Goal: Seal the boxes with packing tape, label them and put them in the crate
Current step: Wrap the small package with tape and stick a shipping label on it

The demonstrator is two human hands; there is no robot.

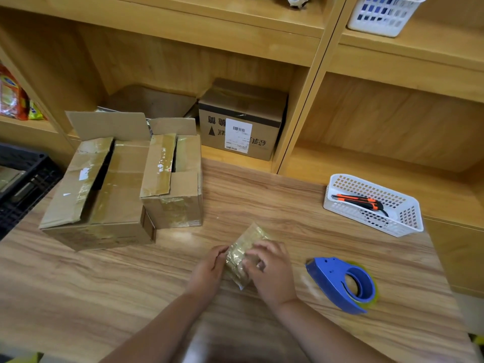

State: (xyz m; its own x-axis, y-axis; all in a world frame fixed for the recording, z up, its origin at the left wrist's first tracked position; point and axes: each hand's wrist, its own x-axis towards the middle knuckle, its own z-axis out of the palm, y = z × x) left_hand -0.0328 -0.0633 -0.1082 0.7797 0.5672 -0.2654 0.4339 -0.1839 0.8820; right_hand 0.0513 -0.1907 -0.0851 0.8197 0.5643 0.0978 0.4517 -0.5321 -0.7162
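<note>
The crumpled strip of yellowish packing tape sits between your two hands, low over the near middle of the worktop; whether it touches the wood cannot be told. Your left grip is curled around the strip's left edge, and your right grip is curled over its right side with the fingertips pressed into the wad, so both have hold of the same piece. Just to the right of your right grip lies the blue tape dispenser, on its side and apart from your hand. Beyond it, toward the far right edge, is a white basket with an orange and black box cutter lying in it. To your left stand the two boxes side by side and touching: the larger box with a dark gap between its top flaps, and the smaller box with its flaps loose and one raised at the back. The black crate is at the far left, beside the worktop. On the shelf behind the boxes rests a closed carton with a white label on its front.
</note>
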